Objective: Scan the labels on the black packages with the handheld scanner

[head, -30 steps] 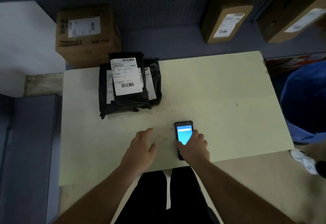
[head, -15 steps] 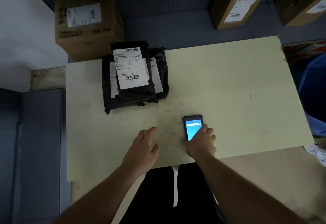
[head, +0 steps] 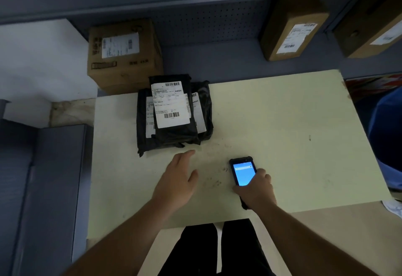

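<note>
My right hand point(head: 255, 191) gripped handheld scanner point(head: 243, 172) on table point(head: 282, 123), screen lit. Left hand point(head: 177, 180) open, empty, fingers flat. Black packages point(head: 174, 114) stacked at 11 o'clock, top label point(head: 170, 104) exposed. Best: lift scanner, aim squarely at lower barcode, steady stack with left.

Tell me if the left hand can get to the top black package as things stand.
Probably yes. The left hand is open and empty, fingertips just short of the stack, with only bare table between. The top black package lies uncovered.
</note>
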Available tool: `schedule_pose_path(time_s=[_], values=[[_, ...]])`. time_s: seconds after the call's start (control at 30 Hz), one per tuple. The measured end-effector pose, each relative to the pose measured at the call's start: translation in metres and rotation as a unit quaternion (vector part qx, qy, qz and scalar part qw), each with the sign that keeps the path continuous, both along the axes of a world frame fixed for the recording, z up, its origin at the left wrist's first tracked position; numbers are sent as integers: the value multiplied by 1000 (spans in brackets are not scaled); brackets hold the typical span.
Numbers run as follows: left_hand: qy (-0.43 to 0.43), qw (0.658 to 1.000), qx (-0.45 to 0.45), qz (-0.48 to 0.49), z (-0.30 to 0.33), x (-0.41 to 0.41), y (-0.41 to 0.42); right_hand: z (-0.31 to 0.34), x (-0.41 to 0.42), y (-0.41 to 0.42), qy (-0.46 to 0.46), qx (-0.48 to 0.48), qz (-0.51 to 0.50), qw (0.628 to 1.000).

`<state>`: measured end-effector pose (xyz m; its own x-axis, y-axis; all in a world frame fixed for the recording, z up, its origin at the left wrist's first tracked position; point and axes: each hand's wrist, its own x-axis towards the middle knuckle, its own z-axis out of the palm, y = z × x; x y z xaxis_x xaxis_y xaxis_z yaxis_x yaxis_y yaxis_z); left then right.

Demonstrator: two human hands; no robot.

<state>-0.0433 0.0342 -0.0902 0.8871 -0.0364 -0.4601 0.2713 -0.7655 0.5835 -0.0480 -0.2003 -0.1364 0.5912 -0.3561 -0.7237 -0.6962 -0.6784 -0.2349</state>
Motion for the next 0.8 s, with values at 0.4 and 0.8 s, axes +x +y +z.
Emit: schedule_pose_path(time_s=[0.4,0.8], values=[[-119,958,114,236,24,81,19,45,27,-4,-44,107,-39,993],[74,942,98,311,12,116,10,81,44,18,-52,250,-114,960]])
